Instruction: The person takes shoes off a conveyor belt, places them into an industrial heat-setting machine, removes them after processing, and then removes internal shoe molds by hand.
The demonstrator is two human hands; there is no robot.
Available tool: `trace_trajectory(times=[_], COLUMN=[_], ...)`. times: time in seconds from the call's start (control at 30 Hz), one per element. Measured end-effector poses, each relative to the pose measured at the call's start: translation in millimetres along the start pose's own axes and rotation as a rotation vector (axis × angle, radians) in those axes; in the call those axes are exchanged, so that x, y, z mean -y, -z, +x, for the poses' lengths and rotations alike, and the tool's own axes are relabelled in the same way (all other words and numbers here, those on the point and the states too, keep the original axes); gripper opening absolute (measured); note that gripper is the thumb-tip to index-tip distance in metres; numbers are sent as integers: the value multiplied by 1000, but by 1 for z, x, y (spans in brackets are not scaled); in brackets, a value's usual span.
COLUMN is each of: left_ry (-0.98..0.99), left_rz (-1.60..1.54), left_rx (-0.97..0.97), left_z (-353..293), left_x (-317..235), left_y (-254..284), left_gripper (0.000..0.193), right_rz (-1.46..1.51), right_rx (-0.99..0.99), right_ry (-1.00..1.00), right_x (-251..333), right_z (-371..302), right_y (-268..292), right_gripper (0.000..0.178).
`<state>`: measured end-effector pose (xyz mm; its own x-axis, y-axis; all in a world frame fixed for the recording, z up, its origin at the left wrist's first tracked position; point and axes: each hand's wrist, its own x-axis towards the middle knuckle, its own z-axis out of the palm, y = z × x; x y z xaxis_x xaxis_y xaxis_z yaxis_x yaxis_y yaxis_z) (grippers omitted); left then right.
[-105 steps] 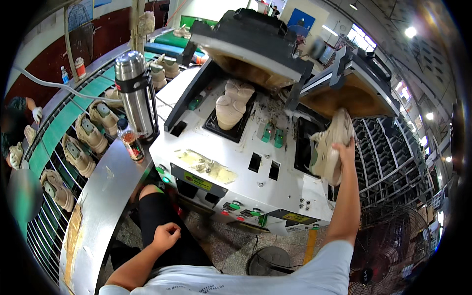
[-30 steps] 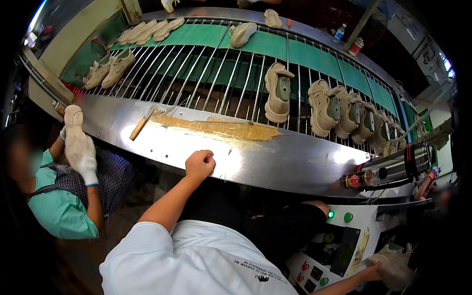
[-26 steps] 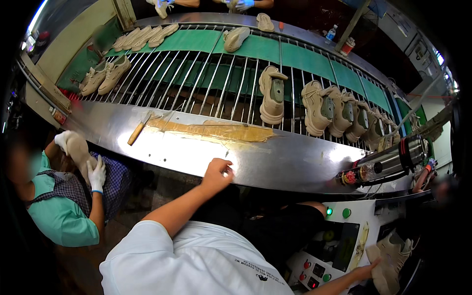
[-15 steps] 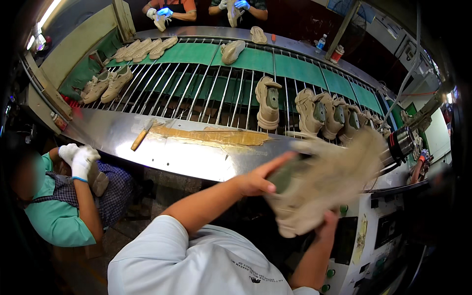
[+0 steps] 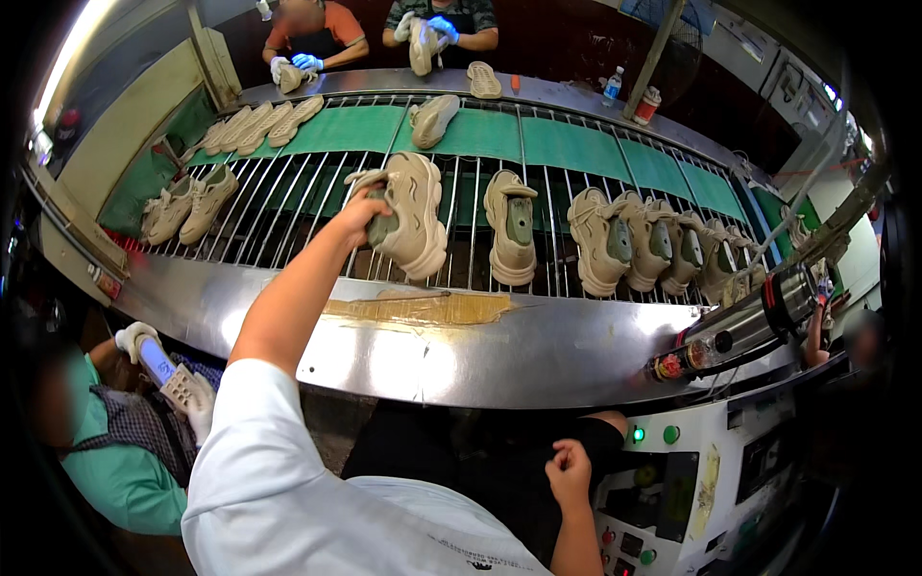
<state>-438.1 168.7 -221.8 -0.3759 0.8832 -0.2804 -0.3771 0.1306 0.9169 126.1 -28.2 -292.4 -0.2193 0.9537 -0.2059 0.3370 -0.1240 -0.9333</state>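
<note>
Taking the wire-rod conveyor rack (image 5: 288,221) as my landmark and reading from its left end, I see a few beige shoes (image 5: 187,202) already lying on the rods there, with a row of loose soles (image 5: 259,125) further back on the green belt. Below that left end, at the near side of the steel table (image 5: 538,355), a co-worker in a green shirt sits with white-gloved hands around a shoe sole (image 5: 168,370). My left hand (image 5: 360,206) reaches up over the table to the middle of the rack and is closed around the heel end of a beige chunky shoe (image 5: 413,216), which sits tilted on or just above the rods; I cannot tell whether it already rests there fully. I judge this shoe as in the act of being placed, so its setting-down is not finished. Just right of it on the rack stands a single shoe (image 5: 511,226), sole up toward me, and further right a tight line of similar shoes (image 5: 653,250) leans together toward the rack's right end, so much of the rack is already loaded. A strip of brown tape or glue residue (image 5: 423,307) lies on the table just below the held shoe. Well below the rack's right half, my right hand (image 5: 569,472) hangs loosely curled and holds nothing, beside the control panel (image 5: 663,490) with its green buttons.
</note>
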Motion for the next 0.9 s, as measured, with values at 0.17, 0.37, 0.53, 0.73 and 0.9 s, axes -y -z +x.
trace_trajectory(times=[0.17,0.37,0.53,0.73,0.9], left_ry=[26,110,-95,-553,-279], left_rz=[393,802,670,640,855], left_rx=[-145,-137,-81,-384,-591], left_z=[100,118,108,-20,-174], left_x=[6,24,48,117,175], left_y=[-28,-95,-74,-2,94], left_gripper=[78,73,61,19,18], right_rz=[-136,-291,-299,-88,-315], right_rx=[-67,-51,-78,38,270], right_ry=[-70,-14,70,367,383], right_x=[-11,-11,-16,9,75], right_z=[-38,-27,-11,76,185], right_y=[-27,-31,-35,-77,-141], right_gripper=[42,39,47,44,29])
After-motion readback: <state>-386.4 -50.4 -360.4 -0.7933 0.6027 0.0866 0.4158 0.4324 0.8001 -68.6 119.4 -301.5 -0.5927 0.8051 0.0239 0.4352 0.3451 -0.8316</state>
